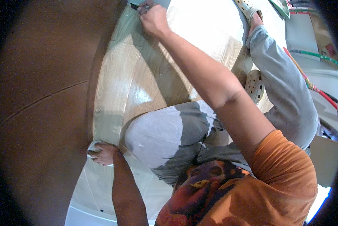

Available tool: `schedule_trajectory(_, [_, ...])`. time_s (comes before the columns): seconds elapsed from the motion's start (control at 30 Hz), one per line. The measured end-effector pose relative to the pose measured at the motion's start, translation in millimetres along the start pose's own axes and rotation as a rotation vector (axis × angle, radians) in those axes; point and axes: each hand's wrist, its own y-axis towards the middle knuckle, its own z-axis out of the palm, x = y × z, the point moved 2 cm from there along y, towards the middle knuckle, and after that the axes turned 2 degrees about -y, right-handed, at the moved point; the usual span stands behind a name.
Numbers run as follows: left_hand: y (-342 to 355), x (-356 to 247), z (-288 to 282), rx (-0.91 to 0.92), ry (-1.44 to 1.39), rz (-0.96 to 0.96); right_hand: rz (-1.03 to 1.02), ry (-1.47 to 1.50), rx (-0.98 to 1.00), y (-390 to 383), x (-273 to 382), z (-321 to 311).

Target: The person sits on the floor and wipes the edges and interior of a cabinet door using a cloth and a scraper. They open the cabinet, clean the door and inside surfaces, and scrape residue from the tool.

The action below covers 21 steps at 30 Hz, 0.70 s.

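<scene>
My left hand (105,153) is closed around a crumpled white cloth (96,143), pressed down where the wood-look floor (112,83) meets a brown panel (44,113). Farther off, at the top of the view, my right arm stretches along the same edge. The right hand (154,19) is closed on a small dark tool (134,6) whose tip points at the panel's base. Its exact kind I cannot make out, as the fingers cover most of it.
My bent knee (146,132) in grey trousers takes up the middle. Pale clogs (254,86) are on my feet at the right. A red and green pole (319,90) lies beyond my leg. Bright light glares off the floor at the top.
</scene>
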Motion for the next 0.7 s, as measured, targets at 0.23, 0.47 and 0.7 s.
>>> schedule_trajectory(0.23, [7,9,15,-0.076,0.059,0.01,0.629,0.745,-0.15,-18,20,76])
schedule_trajectory(0.47, [19,21,29,-0.107,0.127,-0.073,0.944,1.261,-0.153,-26,70,74])
schedule_trajectory(0.7, [3,2,7,-0.068,0.067,-0.056,1.008,0.816,-0.167,-19,59,74])
